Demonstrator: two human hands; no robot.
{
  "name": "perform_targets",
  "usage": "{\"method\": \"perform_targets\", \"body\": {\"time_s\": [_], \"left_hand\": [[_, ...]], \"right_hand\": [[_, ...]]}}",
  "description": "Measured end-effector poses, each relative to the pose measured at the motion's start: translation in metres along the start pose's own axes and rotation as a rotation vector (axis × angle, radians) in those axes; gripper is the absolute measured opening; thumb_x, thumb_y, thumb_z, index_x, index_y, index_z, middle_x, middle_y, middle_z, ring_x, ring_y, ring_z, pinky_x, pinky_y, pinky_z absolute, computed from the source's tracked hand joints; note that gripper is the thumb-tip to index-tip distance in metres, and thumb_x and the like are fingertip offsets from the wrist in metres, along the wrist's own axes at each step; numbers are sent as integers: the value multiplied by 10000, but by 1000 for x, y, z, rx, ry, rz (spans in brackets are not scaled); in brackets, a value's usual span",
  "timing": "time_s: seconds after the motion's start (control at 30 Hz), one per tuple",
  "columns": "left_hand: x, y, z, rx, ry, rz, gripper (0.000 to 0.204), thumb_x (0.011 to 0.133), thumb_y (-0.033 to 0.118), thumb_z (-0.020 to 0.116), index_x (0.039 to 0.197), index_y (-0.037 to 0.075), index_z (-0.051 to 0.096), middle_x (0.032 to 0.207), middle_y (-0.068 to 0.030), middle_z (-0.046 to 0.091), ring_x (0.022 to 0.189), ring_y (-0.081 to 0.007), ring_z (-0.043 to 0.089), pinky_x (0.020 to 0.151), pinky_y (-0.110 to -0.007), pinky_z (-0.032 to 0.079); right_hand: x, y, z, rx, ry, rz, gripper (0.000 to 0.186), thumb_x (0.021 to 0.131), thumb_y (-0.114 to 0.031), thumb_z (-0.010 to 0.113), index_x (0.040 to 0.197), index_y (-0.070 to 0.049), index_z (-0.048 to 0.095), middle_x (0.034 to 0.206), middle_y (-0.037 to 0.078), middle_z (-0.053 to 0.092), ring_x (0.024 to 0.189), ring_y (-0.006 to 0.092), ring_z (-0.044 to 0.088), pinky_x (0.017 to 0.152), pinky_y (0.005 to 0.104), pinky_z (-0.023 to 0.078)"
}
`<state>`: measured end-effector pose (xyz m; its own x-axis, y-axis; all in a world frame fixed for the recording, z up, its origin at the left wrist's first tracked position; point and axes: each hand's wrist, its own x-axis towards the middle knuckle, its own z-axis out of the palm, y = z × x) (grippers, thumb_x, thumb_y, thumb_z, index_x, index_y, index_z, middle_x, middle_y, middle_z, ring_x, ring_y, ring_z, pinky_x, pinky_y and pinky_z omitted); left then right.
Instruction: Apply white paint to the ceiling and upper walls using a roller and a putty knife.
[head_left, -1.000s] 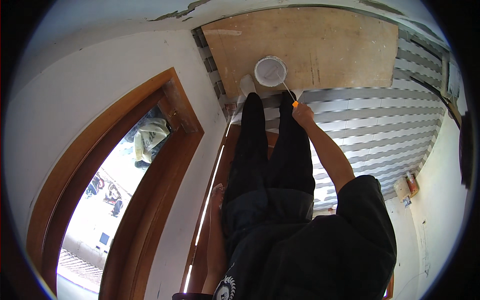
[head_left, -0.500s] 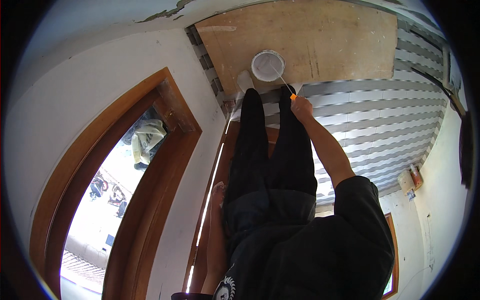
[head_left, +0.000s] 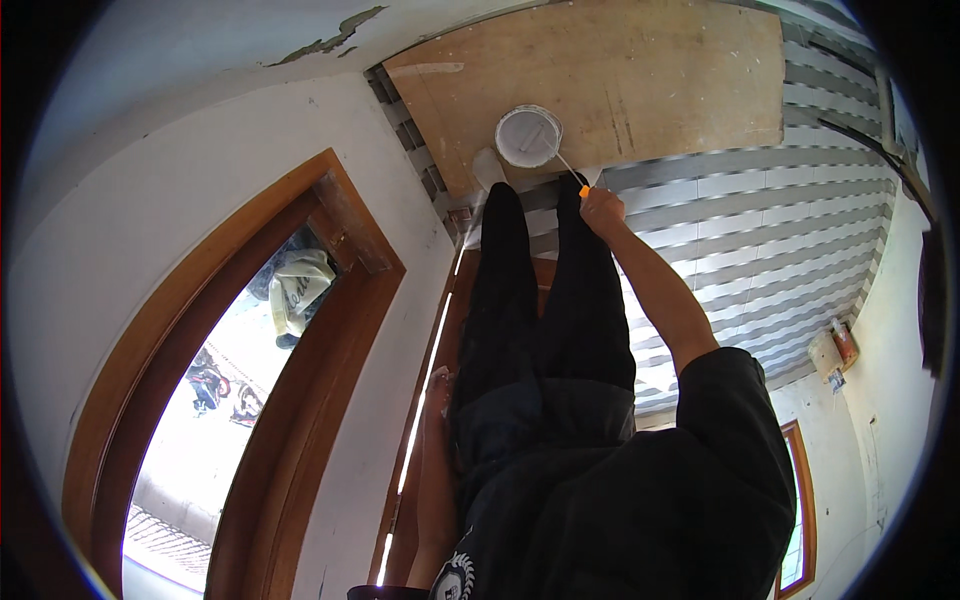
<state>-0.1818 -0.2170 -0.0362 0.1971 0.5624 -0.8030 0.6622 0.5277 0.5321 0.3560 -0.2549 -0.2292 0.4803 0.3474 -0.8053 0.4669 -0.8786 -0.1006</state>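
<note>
My right hand (head_left: 602, 208) is closed round the orange handle of a paint roller (head_left: 572, 172), its arm stretched out ahead of my right leg. The thin metal rod runs from the handle over the rim of a round white bucket (head_left: 501, 150). Inside the bucket, the pale roller head rests against whitish contents. My left hand (head_left: 439, 386) hangs low beside my left thigh; its fingers are too small and partly turned away to show whether they hold anything.
The bucket stands on a large plywood board (head_left: 690, 90) near my feet. Grey-and-white striped tiles (head_left: 720, 215) spread to the right. A wooden-framed opening (head_left: 225, 310) is on the left, with a pale bag (head_left: 298, 290) beyond it. Small items (head_left: 833, 350) sit by the right wall.
The roller head now shows more plainly inside the bucket, lying at a different angle. My right hand stays on the handle, nearly in place. The whole view has shifted slightly.
</note>
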Motion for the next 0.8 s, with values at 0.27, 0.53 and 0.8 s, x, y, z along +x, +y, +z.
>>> {"method": "perform_targets", "body": {"time_s": [0.27, 0.53, 0.8], "left_hand": [[-15, 3, 5, -126, 121, -345, 234, 907, 276, 561, 1063, 107, 603, 850, -8, 615, 686, -93, 568, 568, -233, 456], [-8, -24, -17, -454, 67, -504, 206, 917, 294, 542, 1044, 145, 604, 796, 23, 603, 580, -49, 481, 490, -203, 380], [53, 29, 6, 260, -9, -103, 372, 916, 357, 521, 1050, 16, 588, 904, -72, 622, 827, -147, 582, 727, -288, 468]], "right_hand": [[12, -4, 16, 52, 49, -26, 318, 866, -335, 525, 914, -47, 651, 920, 153, 668, 904, 331, 646, 766, 421, 530], [-15, -6, -6, 84, 74, -53, 323, 854, -330, 517, 854, -32, 640, 878, 182, 653, 870, 351, 640, 749, 434, 525], [-141, 50, -62, 107, 124, -142, 447, 865, -417, 506, 855, 14, 624, 832, 226, 635, 807, 377, 630, 721, 468, 507]]}}
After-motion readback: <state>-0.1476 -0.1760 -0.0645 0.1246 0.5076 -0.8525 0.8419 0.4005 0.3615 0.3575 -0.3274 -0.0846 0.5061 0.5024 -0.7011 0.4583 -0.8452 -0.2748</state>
